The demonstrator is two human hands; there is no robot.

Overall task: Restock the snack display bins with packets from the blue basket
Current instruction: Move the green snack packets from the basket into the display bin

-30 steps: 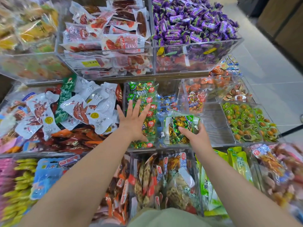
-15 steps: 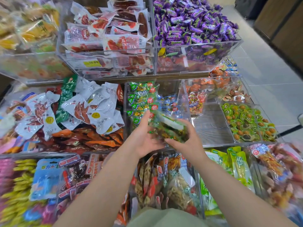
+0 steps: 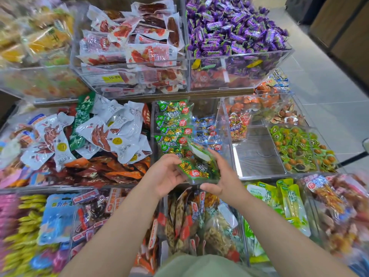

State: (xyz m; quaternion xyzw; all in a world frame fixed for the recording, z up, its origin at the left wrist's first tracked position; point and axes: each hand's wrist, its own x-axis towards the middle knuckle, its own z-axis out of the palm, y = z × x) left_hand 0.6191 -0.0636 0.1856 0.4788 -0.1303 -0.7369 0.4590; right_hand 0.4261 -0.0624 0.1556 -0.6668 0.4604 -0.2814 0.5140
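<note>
Progress: the task was judged to be approx. half done. The centre bin (image 3: 205, 106) on the middle shelf was loaded on its left side w/ a row of the same green packets (image 3: 173, 124). Some blue packets (image 3: 205, 128) were lying on its right side, but free room was seen at the back and near the front edge, so more pcs. could be taken in. In the next bin (image 3: 259, 154) to the right, much of the bottom was visible, w/ only red-orange packets (image 3: 238, 126) at its back left corner; it was judged as not yet restocked. The upper bins, e.g. the one w/ purple sweets (image 3: 235, 33), were seen well filled. The blue basket was not in view, so the qty. left in it could not be told.

One green packet (image 3: 196, 169) was held by both hands in the air, just above the front part of the centre bin, not yet put down. The left hand (image 3: 167, 174) was closed on its left edge w/ curled fingers. The right hand (image 3: 223, 176) was gripping its right side, thumb at the near edge and fingers at the far edge.

The packet: clear film w/ green print, gold-wrapped pieces seen inside, a red round mark near the front, a white patch at the far end. It was tilted and a bit blurred, so the print could not be read. It was judged soft, crinkly and easy to slip.
</note>
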